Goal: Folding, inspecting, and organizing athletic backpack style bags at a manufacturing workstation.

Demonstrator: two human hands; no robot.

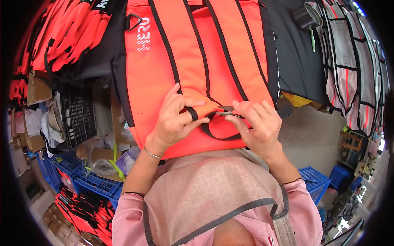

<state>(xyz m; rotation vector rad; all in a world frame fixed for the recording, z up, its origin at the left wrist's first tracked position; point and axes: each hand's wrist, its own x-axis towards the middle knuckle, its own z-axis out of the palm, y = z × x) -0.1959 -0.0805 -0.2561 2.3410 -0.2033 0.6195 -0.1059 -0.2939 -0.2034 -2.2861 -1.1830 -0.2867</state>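
Left hand [174, 121] pinched the orange strap end [200, 112]; right hand [256, 125] pinched a small black buckle [223, 110] (mostly hidden by fingertips), both over the orange backpack [164, 78] panel.

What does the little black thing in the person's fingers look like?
Find the big orange backpack lying in the middle. At its near end, the left hand and right hand pinch a small black buckle, threaded on an orange strap, unlike the long flat straps above.

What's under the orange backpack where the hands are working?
The orange backpack lies on a black-covered table; its near edge overhangs the person's beige apron. The surface directly beneath is covered.
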